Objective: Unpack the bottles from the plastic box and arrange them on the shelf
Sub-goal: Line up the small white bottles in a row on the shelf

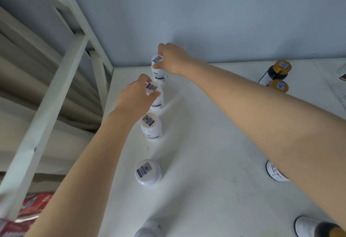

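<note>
Several white bottles with code stickers on their caps stand in a line along the left side of the white shelf (pixel 206 161). My right hand (pixel 173 58) grips the cap of the farthest white bottle (pixel 160 75) near the back wall. My left hand (pixel 136 94) grips the cap of the second white bottle (pixel 158 102) just in front of it. Two more white bottles (pixel 151 127) (pixel 148 172) stand free closer to me. The plastic box is not in view.
Two dark bottles with gold caps (pixel 275 73) stand at the back right. A white bottle with a dark label (pixel 276 171) lies under my right forearm. More bottles (pixel 314 226) sit at the front edge. The white shelf frame (pixel 61 72) rises at left.
</note>
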